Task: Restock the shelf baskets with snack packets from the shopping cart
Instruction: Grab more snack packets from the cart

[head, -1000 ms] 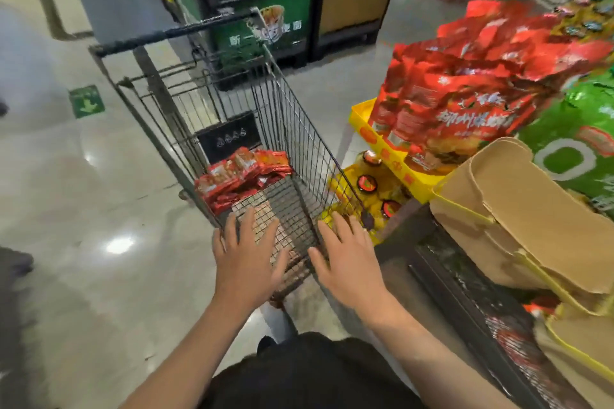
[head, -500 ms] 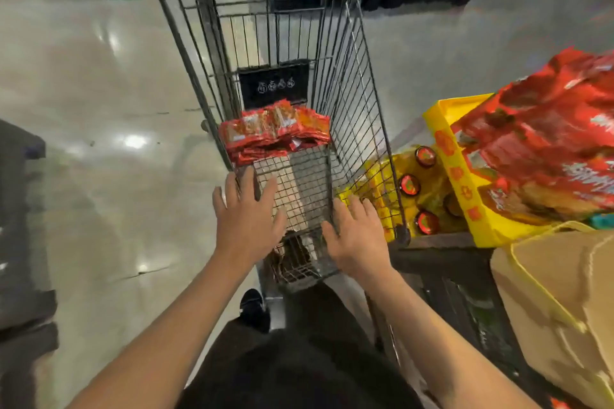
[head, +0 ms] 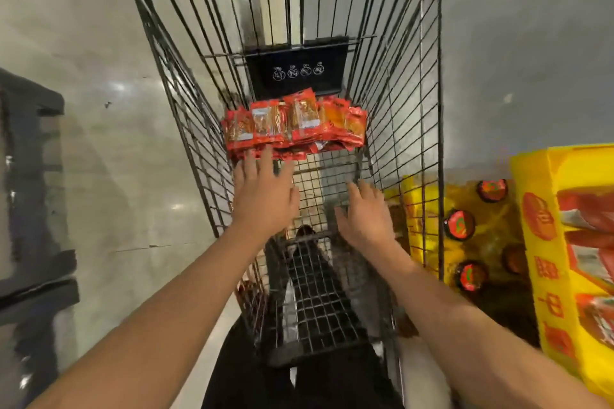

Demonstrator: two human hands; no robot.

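Observation:
A black wire shopping cart [head: 412, 116] fills the middle of the view. A stack of red and orange snack packets [head: 295, 124] lies on its floor at the far end, below a black warning plate. My left hand [head: 265, 196] reaches down into the cart with straight fingers, its fingertips at the near edge of the stack. My right hand [head: 367, 212] hovers inside the cart to the right, fingers spread and empty, a short way back from the packets.
A yellow display bin [head: 545, 242] with red packets stands at the right edge. Yellow bottles with red caps [head: 460, 226] sit between it and the cart. A dark fixture [head: 30, 176] stands at the left on the glossy floor.
The view has tilted down and closed in on the cart. Both hands have moved forward into the cart, the left one reaching the packets' near edge.

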